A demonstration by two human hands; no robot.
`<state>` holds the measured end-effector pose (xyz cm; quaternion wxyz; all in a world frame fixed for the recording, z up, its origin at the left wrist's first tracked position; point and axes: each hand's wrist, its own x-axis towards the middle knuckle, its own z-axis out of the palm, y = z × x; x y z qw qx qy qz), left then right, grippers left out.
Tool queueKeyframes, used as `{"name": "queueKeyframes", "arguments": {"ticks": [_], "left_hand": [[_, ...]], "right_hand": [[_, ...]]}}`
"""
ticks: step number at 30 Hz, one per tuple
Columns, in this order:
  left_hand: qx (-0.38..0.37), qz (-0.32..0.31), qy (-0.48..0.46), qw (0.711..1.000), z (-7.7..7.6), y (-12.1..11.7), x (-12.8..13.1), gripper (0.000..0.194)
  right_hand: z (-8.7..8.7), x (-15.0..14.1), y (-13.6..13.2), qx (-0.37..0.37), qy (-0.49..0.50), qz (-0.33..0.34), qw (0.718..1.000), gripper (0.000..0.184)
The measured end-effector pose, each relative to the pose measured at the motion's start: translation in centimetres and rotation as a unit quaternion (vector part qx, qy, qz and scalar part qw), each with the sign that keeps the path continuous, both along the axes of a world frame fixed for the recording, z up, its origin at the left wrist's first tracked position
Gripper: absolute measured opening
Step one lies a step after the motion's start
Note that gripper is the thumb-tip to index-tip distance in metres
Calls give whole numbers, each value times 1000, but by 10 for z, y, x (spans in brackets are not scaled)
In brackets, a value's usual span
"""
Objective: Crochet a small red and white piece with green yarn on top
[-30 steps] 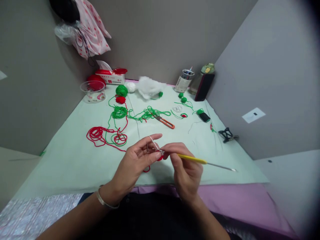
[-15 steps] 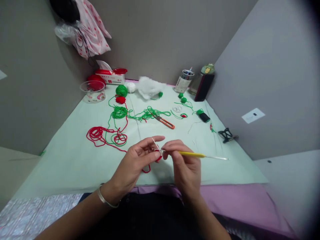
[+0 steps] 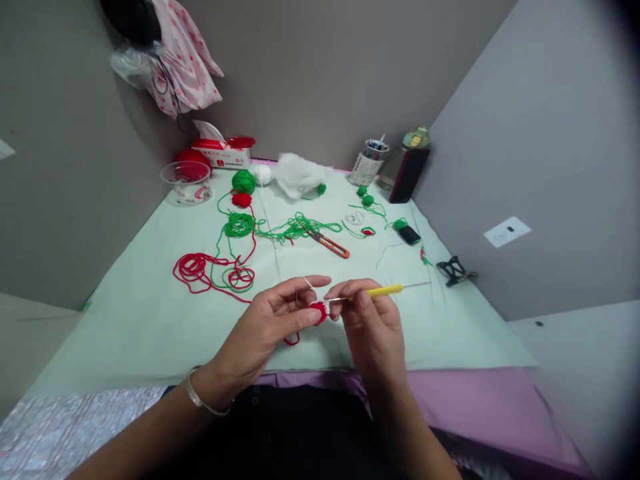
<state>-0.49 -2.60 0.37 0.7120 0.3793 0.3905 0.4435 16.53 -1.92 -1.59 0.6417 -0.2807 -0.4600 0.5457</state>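
Gripping a yellow-handled crochet hook [image 3: 385, 291], the right hand [image 3: 374, 321] could, slipping, unravel the red-and-white crochet piece [image 3: 323, 311] the left hand [image 3: 267, 319] pinches

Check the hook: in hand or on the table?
In hand: the right hand holds the yellow hook, one end at the red piece.

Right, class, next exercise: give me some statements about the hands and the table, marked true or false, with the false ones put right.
1. The right hand holds a yellow-handled hook. True.
2. The orange scissors lie on the table. True.
3. The left hand grips the orange scissors. False: the left hand holds a small red and white piece.
4. The pen can lies on its side. False: the pen can stands upright.
5. A bracelet circles the left wrist. True.
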Motion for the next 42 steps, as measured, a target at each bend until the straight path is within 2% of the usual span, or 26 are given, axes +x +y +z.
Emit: {"name": "queueKeyframes", "arguments": {"ticks": [3, 6, 10, 13, 16, 18, 19, 20, 21, 22, 24, 26, 28, 34, 40, 42], "left_hand": [[-6, 0, -1, 1000, 3, -1, -2, 35], [-4, -1, -2, 1000, 4, 0, -2, 31], [17, 14, -1, 1000, 3, 1, -2, 33], [36, 25, 4, 999, -1, 0, 0, 42], [40, 39, -2, 998, -2, -1, 4, 50], [24, 47, -27, 998, -1, -2, 6, 53], [6, 44, -49, 998, 0, -1, 7, 53], [-17, 35, -76, 996, 1, 0, 8, 53], [-43, 23, -103, 993, 2, 1, 7, 52], [-68, 11, -125, 990, 3, 2, 7, 50], [-89, 2, -143, 986, 4, 5, 5, 45], [-69, 19, -122, 990, 4, 5, 3, 41], [-32, 36, -81, 996, 4, 4, 3, 40], [22, 37, -8, 999, 3, 4, -1, 47], [35, 20, 17, 999, 1, 4, -3, 38], [37, 19, 9, 999, -1, 2, -1, 40]], "right_hand": [[1, 2, 1, 0, 8, 23, 1000, 20], [1, 7, -1, 27, -34, 20, 999, 21], [5, 13, -7, 100, -157, -41, 982, 22], [7, 13, -12, 194, -275, -87, 938, 25], [1, 9, -16, 297, -385, -135, 864, 30], [-5, 6, -17, 338, -442, -191, 809, 39], [-8, 5, -18, 347, -458, -213, 790, 43], [-9, 4, -18, 347, -462, -225, 785, 46], [-10, 4, -18, 338, -451, -224, 795, 47], [-9, 4, -18, 318, -426, -214, 820, 44], [-5, 3, -16, 254, -345, -187, 884, 34], [0, 3, -13, 189, -253, -163, 935, 26], [2, 1, -9, 149, -191, -142, 960, 23], [-3, 1, -8, 77, -140, -94, 983, 19], [4, 2, -6, 52, -88, -72, 992, 21], [5, -1, -5, 60, -104, -68, 990, 19]]}}
